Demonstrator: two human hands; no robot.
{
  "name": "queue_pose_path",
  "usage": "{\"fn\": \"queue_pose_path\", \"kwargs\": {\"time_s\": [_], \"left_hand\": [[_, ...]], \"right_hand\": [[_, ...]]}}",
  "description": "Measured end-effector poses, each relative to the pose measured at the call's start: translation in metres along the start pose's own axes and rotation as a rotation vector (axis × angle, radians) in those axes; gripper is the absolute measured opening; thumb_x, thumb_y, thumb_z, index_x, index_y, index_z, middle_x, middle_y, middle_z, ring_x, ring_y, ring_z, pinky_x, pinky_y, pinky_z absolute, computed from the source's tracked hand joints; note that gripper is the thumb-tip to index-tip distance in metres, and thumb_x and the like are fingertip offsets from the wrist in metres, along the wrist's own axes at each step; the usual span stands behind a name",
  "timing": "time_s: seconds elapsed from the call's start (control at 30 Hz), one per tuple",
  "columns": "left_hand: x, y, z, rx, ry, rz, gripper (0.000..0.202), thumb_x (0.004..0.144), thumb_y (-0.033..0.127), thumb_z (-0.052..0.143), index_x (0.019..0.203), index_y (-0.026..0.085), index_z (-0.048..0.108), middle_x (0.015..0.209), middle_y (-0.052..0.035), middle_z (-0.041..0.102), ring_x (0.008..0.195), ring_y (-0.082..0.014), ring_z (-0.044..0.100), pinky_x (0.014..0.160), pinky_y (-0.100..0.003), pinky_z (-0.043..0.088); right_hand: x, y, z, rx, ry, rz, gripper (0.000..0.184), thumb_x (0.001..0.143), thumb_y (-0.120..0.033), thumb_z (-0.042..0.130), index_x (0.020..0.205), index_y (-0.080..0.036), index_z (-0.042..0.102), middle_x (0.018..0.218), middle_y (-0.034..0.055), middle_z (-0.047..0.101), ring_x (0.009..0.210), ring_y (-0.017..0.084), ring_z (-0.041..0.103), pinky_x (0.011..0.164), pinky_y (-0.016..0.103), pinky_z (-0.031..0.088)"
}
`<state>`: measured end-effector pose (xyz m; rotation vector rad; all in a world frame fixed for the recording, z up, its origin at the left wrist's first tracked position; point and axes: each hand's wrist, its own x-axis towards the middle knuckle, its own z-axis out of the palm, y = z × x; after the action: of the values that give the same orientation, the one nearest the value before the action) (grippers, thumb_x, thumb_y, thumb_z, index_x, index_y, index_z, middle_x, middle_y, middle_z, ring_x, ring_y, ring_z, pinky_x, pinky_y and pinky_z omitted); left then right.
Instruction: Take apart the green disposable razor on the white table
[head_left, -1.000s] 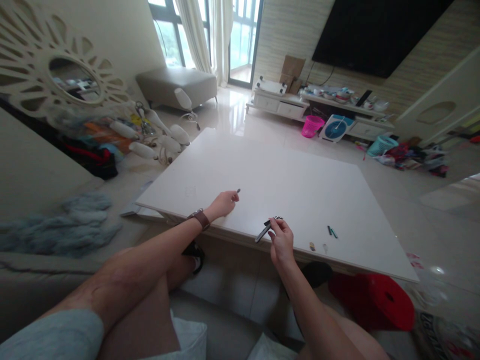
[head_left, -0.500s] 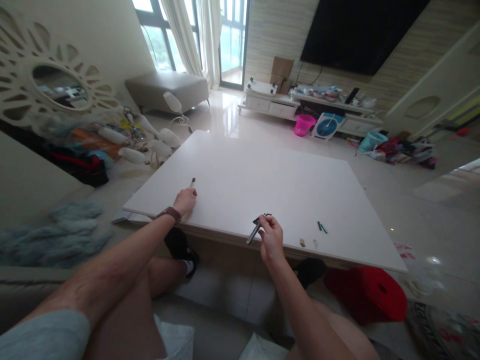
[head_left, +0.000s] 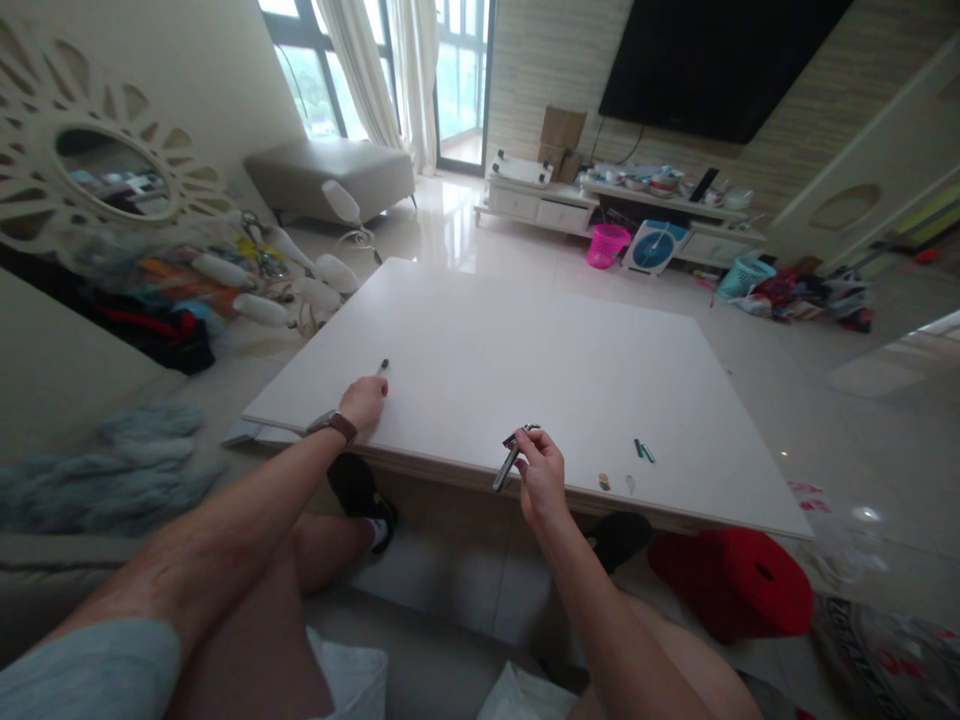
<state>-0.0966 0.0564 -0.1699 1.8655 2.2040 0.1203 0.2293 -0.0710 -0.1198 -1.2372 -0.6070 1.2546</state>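
Note:
At the left part of the white tabletop (head_left: 480, 350), my left hand (head_left: 365, 402) is closed around a slim pen-like stick (head_left: 384, 366). Only its pale stem and dark end show beyond the fingers. My right hand (head_left: 544, 470) pinches a narrow dark metallic tool (head_left: 508, 467) over the table's near edge. Small dark parts stick out at the top of that tool; its exact kind is not clear. To the right of this hand lie two short dark-green cylinders (head_left: 643, 451), a small yellowish piece (head_left: 604, 482) and a small pale loop-shaped item (head_left: 630, 484).
A lamp with several white shades (head_left: 315, 290) stands beyond the table's left edge. On the floor at right are a red roll (head_left: 757, 590) and a printed bag (head_left: 885, 650). A pink basket (head_left: 607, 246) and a blue-white fan (head_left: 655, 246) stand by the TV cabinet.
My left hand has shifted slightly left and toward me with the stick still in it. The right hand and its tool stay almost the same.

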Motion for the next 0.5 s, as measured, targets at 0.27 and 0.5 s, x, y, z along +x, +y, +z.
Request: {"fn": "queue_pose_path", "kwargs": {"time_s": [0.27,0.5], "left_hand": [[-0.016,0.043,-0.018,-0.119,0.029,0.167,0.029,0.075,0.011,0.055,0.099,0.018,0.07,0.112,-0.0105,0.069,0.111,-0.0243,0.062,0.102,-0.034,0.045],[-0.089,0.145,-0.022,-1.121,-0.718,0.348,0.03,0.083,0.034,0.056,0.108,0.019,0.065,0.12,-0.0106,0.067,0.108,-0.0229,0.064,0.09,-0.036,0.052]], "right_hand": [[0.001,0.001,0.001,-0.045,0.01,-0.001,0.031,0.066,-0.045,0.079,0.072,-0.021,0.061,0.08,0.0003,0.066,0.077,0.017,0.058,0.063,0.027,0.037],[0.007,0.003,0.004,-0.051,0.012,-0.021,0.028,0.067,-0.043,0.079,0.074,-0.02,0.066,0.087,0.0033,0.07,0.078,0.017,0.059,0.063,0.026,0.038]]}}
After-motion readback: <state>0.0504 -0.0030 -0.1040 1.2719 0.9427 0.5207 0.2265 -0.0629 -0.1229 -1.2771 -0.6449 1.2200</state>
